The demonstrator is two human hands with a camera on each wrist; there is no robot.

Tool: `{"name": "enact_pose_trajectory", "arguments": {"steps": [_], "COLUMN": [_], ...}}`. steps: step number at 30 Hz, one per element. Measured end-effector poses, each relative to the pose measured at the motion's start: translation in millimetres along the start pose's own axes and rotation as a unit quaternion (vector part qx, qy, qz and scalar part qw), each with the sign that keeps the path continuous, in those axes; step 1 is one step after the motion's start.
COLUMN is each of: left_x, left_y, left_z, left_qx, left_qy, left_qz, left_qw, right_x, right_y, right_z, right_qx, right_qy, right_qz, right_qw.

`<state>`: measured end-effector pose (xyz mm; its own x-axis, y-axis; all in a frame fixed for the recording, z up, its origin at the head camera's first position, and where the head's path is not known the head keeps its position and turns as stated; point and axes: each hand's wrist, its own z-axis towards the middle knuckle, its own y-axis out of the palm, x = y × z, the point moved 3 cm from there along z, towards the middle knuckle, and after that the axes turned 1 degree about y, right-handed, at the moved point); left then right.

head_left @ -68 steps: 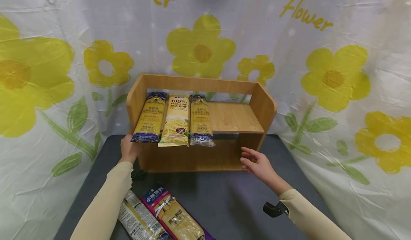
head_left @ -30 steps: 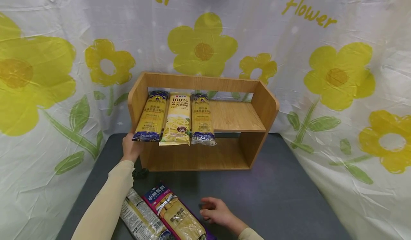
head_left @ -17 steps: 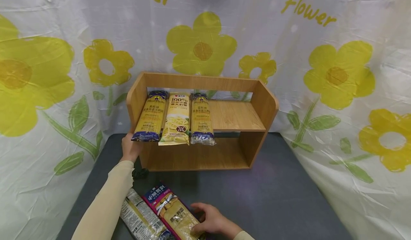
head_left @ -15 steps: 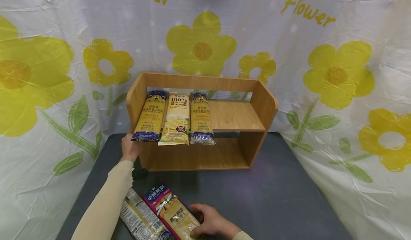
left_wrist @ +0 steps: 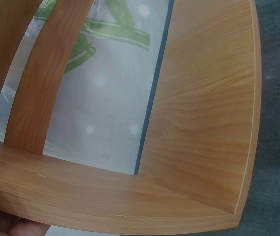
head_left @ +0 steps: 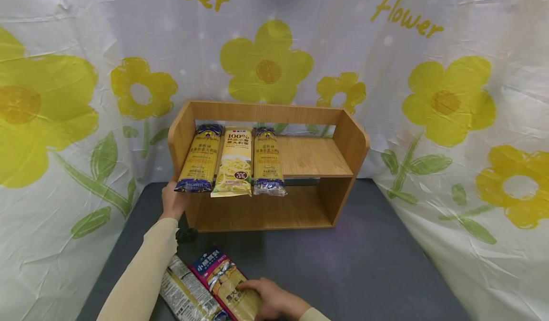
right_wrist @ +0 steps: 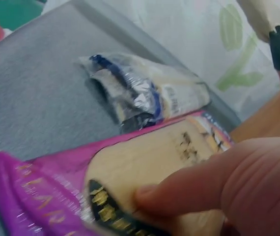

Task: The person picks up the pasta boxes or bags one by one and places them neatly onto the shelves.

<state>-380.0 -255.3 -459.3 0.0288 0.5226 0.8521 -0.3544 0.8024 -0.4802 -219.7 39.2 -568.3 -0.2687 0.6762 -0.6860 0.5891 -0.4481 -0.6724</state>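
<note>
My left hand (head_left: 173, 201) grips the left side panel of the wooden shelf (head_left: 261, 221); in the left wrist view a few fingertips (left_wrist: 12, 226) show at the panel's edge. Low in the head view, my right hand (head_left: 276, 299) holds the purple-and-pink pasta pack (head_left: 231, 287) by its right edge. Seen from the right wrist, the thumb (right_wrist: 179, 194) lies across the pack's clear window, while the other fingers are mostly hidden. Next to it lies a second pasta pack (head_left: 188, 290), silver-and-yellow with its printed side up.
Two yellow-and-blue spaghetti packs (head_left: 199, 159) (head_left: 268, 161) lie on the upper board, with a cream pasta pack (head_left: 233, 161) between them. Bare upper board (head_left: 313, 156) shows at their right. A dark grey tabletop (head_left: 364, 264) meets a flowered curtain (head_left: 429, 97) behind.
My right hand has come from beside the shelf's right side down to the purple pasta pack and taken hold of it, its digits shifting on the pack. The left hand stays put.
</note>
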Motion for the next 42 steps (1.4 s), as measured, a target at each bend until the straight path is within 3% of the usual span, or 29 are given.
{"name": "enact_pose_trajectory", "arguments": {"steps": [5, 10, 17, 20, 23, 28, 32, 38, 42], "left_x": [-0.1, -1.2, -0.8, -0.7, -0.2, -0.1, 0.0, 0.4, 0.6], "left_y": [-0.6, 0.0, 1.9, 2.5, 2.4, 0.7, -1.1, -2.2, -1.4], "left_z": [0.8, 0.4, -1.1, -1.8, -2.2, -2.1, -2.0, -2.0, -1.5], "left_qx": [0.005, 0.003, -0.001, -0.002, -0.001, 0.009, 0.015, 0.011, 0.010], "left_qy": [0.009, 0.009, 0.005, 0.003, 0.003, 0.008, 0.009, 0.010, 0.012], "left_qz": [0.003, 0.006, 0.001, -0.001, -0.002, 0.011, 0.021, 0.020, 0.013], "left_qw": [0.9999, 0.9999, 1.0000, 1.0000, 1.0000, 0.9999, 0.9996, 0.9997, 0.9998], "right_x": [-11, -13, -9, -6, -4, -8, -13, -2, 5], "right_y": [-2, -7, -13, -12, -11, -9, -8, -8, -10], "right_z": [6.8, 10.2, 12.5, 10.6, 9.1, 7.5, 5.9, 13.5, 16.2], "right_qx": [-0.024, -0.090, -0.174, -0.175, -0.154, -0.090, -0.061, -0.119, -0.155], "right_qy": [0.010, 0.036, 0.028, 0.037, 0.037, 0.028, 0.038, 0.029, 0.039], "right_qz": [-0.013, 0.034, 0.100, 0.131, 0.132, 0.081, 0.038, 0.063, 0.119], "right_qw": [0.9996, 0.9947, 0.9792, 0.9751, 0.9786, 0.9922, 0.9967, 0.9905, 0.9798]}}
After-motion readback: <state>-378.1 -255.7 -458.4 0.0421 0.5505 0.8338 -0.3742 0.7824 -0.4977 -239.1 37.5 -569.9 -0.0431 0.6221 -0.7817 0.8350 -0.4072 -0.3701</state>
